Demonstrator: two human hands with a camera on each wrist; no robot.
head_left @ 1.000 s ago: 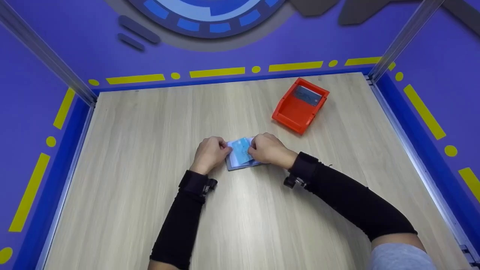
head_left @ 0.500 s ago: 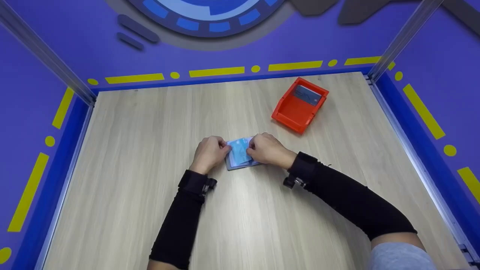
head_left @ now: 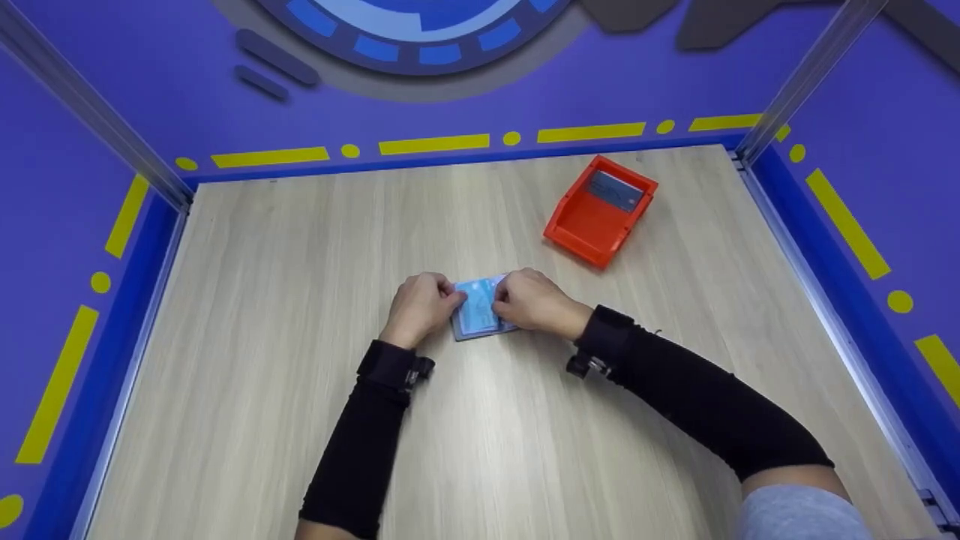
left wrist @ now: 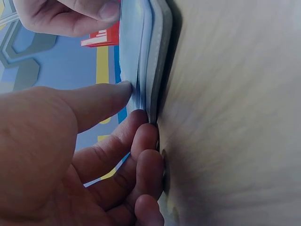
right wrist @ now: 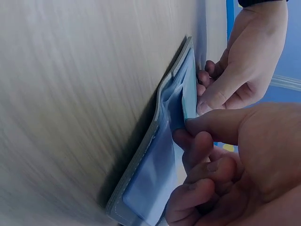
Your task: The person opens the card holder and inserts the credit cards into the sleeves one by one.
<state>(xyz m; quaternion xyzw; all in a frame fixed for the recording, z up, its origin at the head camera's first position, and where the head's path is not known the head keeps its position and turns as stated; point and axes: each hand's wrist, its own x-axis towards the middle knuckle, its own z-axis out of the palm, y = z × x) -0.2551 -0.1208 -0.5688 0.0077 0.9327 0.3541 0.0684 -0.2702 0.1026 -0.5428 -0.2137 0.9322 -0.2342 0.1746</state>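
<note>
With our left hand we are pinching the left edge of an open, grey, stitched-edged card holder, the thumb pressing from above and the fingers bunching at its edge. With our right hand we are pinching a thin, light-blue rectangular card between thumb and forefinger, the other fingers curling. The card is lying over the holder's left half, which is resting on a pale wood-grain table. Farther off, to the right, a red plastic tray is holding a dark-grey flat rectangle.
</note>
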